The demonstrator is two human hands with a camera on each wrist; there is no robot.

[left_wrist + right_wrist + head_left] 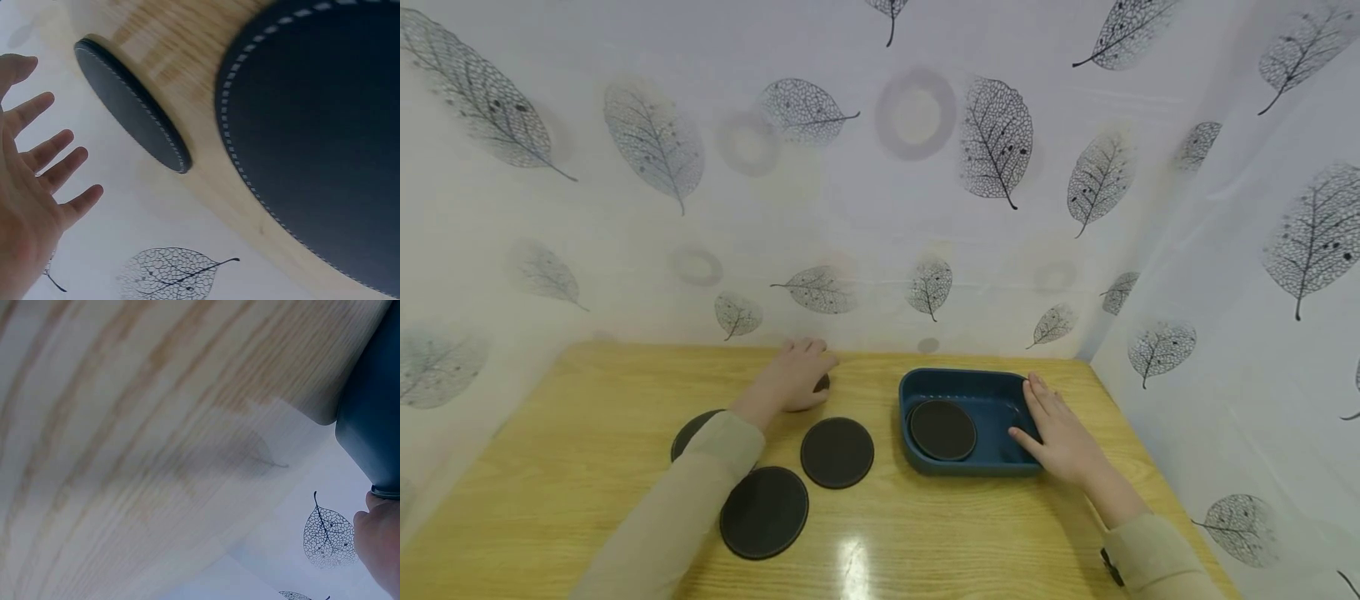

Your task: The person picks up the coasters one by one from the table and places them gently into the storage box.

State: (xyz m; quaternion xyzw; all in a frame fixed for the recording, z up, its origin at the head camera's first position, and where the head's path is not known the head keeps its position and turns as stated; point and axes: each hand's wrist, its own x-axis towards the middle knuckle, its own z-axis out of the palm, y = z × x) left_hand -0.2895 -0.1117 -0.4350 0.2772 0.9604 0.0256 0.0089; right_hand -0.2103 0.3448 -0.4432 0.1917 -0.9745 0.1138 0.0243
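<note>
Prob. reach step: L hand (793, 375), fingers spread, nr blk coaster (823, 383); R hand (1062, 435), straight fingers, on blue tray (977, 470). Nxt prob. needs pinch.

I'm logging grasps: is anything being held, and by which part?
Left hand holds nothing; right hand touches the blue container at its right rim; gripping cannot be told.
</note>
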